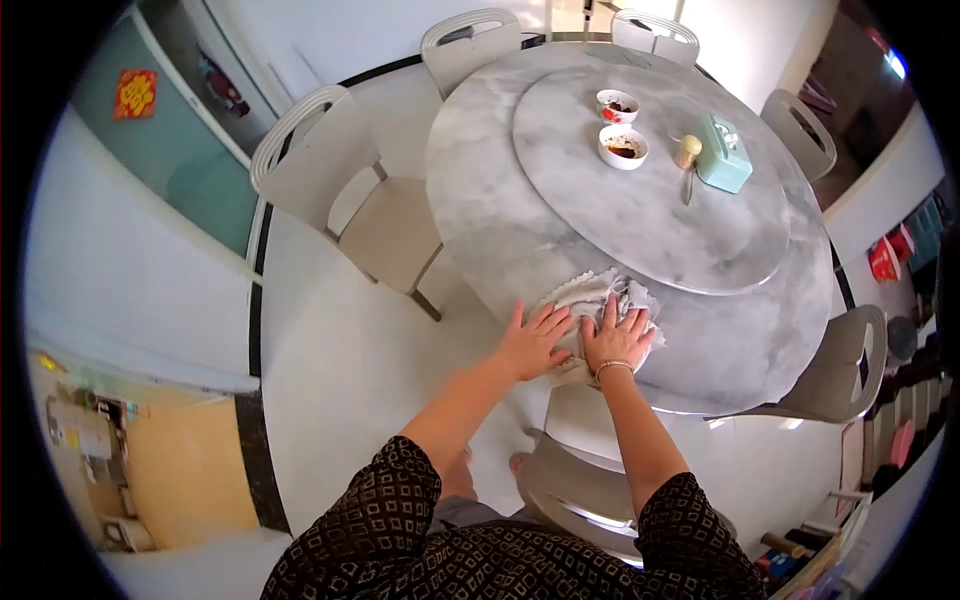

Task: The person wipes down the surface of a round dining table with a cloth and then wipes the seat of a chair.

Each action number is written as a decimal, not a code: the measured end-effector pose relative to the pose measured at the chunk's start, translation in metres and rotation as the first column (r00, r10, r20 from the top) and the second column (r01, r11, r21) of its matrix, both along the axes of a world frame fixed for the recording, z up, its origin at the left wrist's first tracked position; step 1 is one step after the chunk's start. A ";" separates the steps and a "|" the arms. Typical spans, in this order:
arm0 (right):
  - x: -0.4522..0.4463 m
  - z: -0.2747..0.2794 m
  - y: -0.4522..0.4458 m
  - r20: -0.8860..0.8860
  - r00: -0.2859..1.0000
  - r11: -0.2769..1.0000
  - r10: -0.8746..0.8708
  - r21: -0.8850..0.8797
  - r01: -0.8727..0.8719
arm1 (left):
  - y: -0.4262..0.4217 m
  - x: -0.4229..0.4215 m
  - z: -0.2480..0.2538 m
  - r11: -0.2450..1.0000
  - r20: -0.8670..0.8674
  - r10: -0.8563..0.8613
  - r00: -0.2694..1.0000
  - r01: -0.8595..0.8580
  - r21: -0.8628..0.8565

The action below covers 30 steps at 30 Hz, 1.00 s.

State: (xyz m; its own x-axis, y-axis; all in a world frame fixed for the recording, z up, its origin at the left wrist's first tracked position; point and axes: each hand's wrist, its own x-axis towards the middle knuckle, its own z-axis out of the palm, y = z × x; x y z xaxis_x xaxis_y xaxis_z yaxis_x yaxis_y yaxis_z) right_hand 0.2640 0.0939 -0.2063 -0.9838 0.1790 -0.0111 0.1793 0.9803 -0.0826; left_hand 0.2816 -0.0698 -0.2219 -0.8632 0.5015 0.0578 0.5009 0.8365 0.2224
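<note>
A crumpled light-coloured cloth lies at the near edge of the round grey marble-patterned table. My right hand, with a bracelet at its wrist, rests flat on it, fingers spread. Beside it on the left, my left hand has its fingers stretched out over the left part of the same cloth, thumb pointing towards the other hand. Part of the cloth is hidden under both palms, and a corner hangs over the table edge.
On the raised round turntable stand two bowls with food remains, a white bowl and a red-patterned bowl. Near them are a small yellow-topped jar and a mint-green tissue box. Several chairs surround the table, one chair right before me.
</note>
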 end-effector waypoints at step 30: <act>-0.184 0.005 -0.245 0.014 0.994 0.993 -0.113 -0.020 0.113 | -0.199 -0.185 -0.026 0.889 -0.252 0.168 0.953 -0.036 0.456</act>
